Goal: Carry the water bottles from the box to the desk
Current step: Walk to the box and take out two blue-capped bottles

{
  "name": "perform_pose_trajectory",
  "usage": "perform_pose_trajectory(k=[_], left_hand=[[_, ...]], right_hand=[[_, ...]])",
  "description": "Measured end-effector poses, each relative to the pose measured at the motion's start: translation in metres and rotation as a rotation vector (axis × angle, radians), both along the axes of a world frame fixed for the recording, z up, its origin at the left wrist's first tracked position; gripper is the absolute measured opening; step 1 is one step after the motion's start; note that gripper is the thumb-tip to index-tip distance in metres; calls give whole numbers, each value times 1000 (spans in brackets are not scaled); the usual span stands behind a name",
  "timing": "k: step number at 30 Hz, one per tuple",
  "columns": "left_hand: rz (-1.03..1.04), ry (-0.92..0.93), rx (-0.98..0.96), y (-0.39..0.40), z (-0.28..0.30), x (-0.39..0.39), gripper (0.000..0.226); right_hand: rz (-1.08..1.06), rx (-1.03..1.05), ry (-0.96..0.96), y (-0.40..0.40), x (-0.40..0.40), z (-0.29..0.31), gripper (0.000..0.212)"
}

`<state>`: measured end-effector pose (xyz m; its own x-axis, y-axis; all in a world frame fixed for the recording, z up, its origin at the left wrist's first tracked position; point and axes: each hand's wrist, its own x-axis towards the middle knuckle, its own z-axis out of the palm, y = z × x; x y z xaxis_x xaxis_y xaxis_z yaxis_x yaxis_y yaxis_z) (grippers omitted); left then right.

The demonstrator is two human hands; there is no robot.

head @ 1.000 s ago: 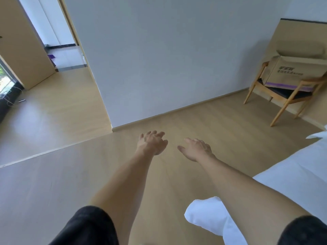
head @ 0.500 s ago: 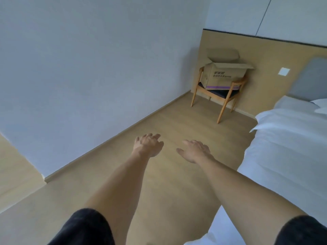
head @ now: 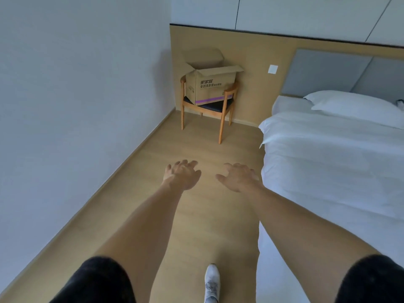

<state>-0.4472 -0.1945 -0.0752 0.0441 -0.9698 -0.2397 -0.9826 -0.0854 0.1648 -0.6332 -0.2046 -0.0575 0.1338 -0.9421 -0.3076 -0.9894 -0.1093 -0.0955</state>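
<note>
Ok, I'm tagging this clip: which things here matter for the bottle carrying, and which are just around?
For the job: box, open on the chair; left hand and right hand, both holding nothing. No bottles or desk in view.

Just around: bed, pillow, wall switch, shoe.

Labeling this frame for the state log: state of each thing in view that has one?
cardboard box: flaps open, resting on the chair seat; contents not visible
wooden chair: upright in the corner, box on it
left hand: empty, fingers relaxed, held out over the floor
right hand: empty, fingers spread, held out over the floor
bed: made, white cover
pillow: lying at the head of the bed
</note>
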Motion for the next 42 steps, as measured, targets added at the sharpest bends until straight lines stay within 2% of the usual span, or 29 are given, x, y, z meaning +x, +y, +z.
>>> perform_pose_trajectory(k=[5,15,24,34,39,42], left_hand=[[-50,-49,12,-90,-6,-5,53],[-78,-34,-5,-292,11,-39,51],[-202,-86,6,-436,0,-91,45],[-359,-39,-28,-631,-20,-132,45],[-373,-6,-27,-746,-13,-131,41],[-374,1,-25,-805,-9,-128,38]], right_hand=[[-27,-8,-14,-83,-9,-13,62],[-82,-20,-41,-275,-60,-4,64],[-189,-7,-81,-393,-105,-19,63],[-338,-78,-95,-553,-143,-11,41],[-333,-62,-50,-655,-137,6,56],[-318,-69,-58,-710,-130,9,57]])
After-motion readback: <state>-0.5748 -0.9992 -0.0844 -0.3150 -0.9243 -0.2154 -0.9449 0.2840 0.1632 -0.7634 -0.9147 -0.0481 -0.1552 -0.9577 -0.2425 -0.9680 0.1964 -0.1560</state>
